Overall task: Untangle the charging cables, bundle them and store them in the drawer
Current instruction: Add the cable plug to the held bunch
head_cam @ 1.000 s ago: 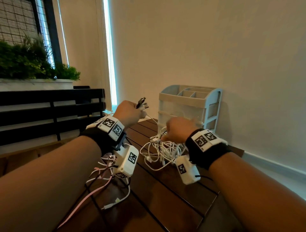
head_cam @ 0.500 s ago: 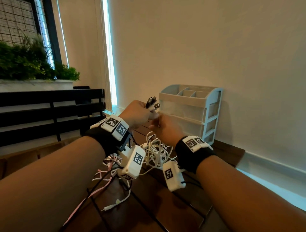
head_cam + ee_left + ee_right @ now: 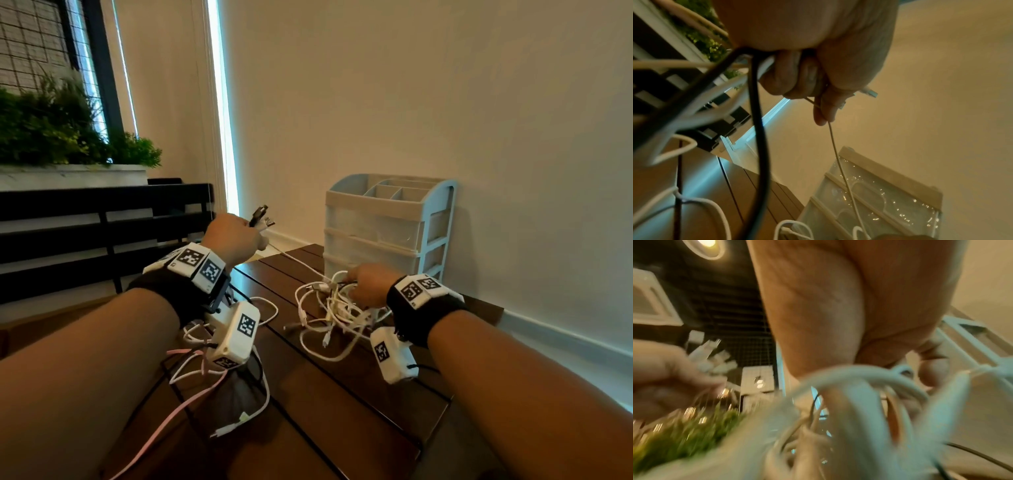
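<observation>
Cables (image 3: 337, 308) lie knotted on the counter (image 3: 346, 394) under the right hand (image 3: 368, 284), its fingers curled into the heap, one white strand running taut up-left to the raised left hand (image 3: 236, 236) clenching several plug ends.

White cable tangle (image 3: 337, 310) on table, just beside closed pale-blue drawer unit (image 3: 390, 226).

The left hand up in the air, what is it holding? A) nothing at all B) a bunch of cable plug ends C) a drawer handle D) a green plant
B: the left hand has its fingers curled round a bunch of black and white cable plug ends, and a thin white cable runs from it down to the tangled pile of white cables.
</observation>
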Tool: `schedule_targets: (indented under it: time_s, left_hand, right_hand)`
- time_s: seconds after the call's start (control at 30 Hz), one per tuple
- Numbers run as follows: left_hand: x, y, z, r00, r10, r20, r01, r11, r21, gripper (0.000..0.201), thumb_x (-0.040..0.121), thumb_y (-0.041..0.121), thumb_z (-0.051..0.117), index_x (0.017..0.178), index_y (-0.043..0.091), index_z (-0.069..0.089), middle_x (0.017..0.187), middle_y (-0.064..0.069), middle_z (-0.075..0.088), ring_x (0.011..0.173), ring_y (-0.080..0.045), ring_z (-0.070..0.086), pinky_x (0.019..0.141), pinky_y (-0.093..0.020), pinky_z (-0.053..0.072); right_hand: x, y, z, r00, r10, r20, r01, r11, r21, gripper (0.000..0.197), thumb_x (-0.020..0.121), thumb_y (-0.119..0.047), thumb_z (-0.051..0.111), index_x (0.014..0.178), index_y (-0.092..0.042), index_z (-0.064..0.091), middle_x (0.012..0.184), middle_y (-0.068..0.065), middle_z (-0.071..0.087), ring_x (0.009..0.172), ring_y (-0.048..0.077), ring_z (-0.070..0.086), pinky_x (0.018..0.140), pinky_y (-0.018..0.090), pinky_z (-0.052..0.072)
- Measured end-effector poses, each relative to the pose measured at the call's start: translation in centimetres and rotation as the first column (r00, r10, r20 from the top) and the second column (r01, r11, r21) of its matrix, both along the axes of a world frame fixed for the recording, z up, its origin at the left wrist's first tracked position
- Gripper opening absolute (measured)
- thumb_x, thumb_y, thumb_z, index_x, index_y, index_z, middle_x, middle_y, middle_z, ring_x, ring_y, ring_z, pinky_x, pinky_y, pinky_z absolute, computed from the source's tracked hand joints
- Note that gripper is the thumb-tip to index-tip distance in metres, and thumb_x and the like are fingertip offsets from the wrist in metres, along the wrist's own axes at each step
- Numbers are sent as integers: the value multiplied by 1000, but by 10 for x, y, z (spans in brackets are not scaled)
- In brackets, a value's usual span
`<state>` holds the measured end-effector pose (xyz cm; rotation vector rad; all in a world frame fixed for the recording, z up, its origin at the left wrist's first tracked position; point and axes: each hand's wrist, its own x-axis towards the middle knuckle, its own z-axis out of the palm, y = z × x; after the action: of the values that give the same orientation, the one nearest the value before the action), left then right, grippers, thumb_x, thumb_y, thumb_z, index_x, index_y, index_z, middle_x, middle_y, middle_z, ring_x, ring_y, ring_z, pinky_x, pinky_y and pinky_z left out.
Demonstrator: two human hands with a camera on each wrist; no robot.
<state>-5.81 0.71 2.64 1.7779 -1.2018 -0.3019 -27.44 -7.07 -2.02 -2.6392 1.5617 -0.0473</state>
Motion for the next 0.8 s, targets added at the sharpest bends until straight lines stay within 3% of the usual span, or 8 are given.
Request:
schedule_targets:
  time_s: [0.1,0.17,0.27,0.4,0.47,0.57,0.73,0.8]
  left_hand:
    - [1,0,-2,998,7,66,-9,1000,23,20,79,15,72,66,9,58,71,-8,57,74,-27,56,63,-30,43]
    - [-3,1,-3,997,-19,69,17,1000,23,16,79,16,72,69,10,61,68,-6,55,70,-24,54,58,-27,39]
    - [-15,2,-4,993,-92,72,92,996,4,15,83,19,70,74,9,62,68,-5,53,66,-21,50,55,-27,37]
    - [-35,3,-3,972,-212,99,213,977,9,14,84,21,72,89,9,68,74,-4,60,68,-15,53,56,-25,38]
    - [-43,3,-4,955,-255,152,250,967,51,15,82,21,74,88,8,69,74,-4,60,68,-16,53,57,-24,38]
    - [-51,2,-6,932,-282,229,257,957,134,15,82,21,73,84,7,66,75,-5,61,74,-20,55,62,-26,41]
    - [-50,-1,-14,937,-289,195,251,947,200,21,81,18,74,94,3,70,92,-12,68,90,-25,62,82,-36,49]
    - [-48,2,-10,948,-308,76,301,949,98,18,81,14,74,95,4,71,88,-8,70,84,-22,62,78,-34,49]
  right_hand:
    - [-16,2,2,980,-12,197,-47,956,291,37,94,-43,54,129,-30,55,115,-2,62,101,18,59,91,35,46]
    - [-20,1,5,932,-93,350,-58,916,397,37,96,-38,52,129,-20,56,120,6,63,93,17,61,90,39,52]
    - [-12,3,9,979,-32,199,-24,962,274,36,97,-22,52,133,-24,54,122,9,61,78,15,65,77,31,57]
    - [8,6,-6,990,76,-122,-86,993,-82,29,92,-34,59,113,-16,68,107,7,68,90,21,63,80,31,50]
    - [14,5,-14,993,46,-111,-67,980,-186,26,91,-35,59,98,-13,69,101,7,69,88,22,61,75,31,47]
    - [18,8,-14,997,6,-76,-31,942,-333,22,89,-34,56,92,-15,68,96,3,66,93,23,62,75,32,43]
    - [11,7,-6,997,-56,45,66,960,-272,16,89,-31,53,85,-17,61,96,3,65,93,23,60,80,34,41]
    - [2,5,-8,993,-93,71,109,958,-265,16,89,-32,54,85,-17,58,94,4,63,92,24,60,84,36,45]
